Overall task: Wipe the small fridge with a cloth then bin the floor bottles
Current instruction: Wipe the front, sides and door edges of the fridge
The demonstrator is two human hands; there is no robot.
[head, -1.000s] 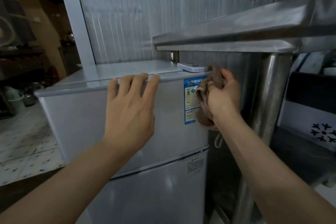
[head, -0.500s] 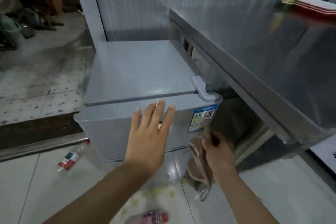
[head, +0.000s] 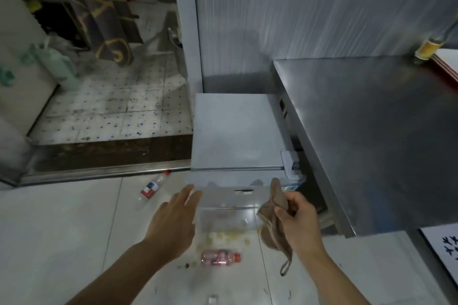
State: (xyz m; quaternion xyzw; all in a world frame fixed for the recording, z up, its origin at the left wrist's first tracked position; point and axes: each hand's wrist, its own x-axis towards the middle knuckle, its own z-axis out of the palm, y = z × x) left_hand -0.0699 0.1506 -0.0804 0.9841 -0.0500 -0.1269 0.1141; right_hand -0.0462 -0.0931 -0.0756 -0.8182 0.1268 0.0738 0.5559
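Observation:
I look down on the small grey fridge (head: 235, 131), which stands between a corrugated wall and a steel counter. My right hand (head: 298, 223) grips a brown cloth (head: 273, 218) in front of the fridge's upper right front; the cloth hangs down below my fist. My left hand (head: 173, 218) is held out flat with straight fingers near the fridge's front left corner, holding nothing. Two plastic bottles lie on the white floor: a pink one with a red cap (head: 219, 258) in front of the fridge, and a clear one with a red-green label (head: 153, 187) to its left.
A steel counter (head: 371, 136) overhangs the fridge on the right, with a glass bottle (head: 431, 46) at its far edge. Yellowish crumbs (head: 228, 236) litter the floor by the fridge. A raised tiled step (head: 111, 116) lies to the left, with a metal threshold (head: 106, 172).
My view rose from level with the fridge front to looking down on its top. Both hands came off the fridge and drew back; the cloth left its right edge. The floor bottles came into view.

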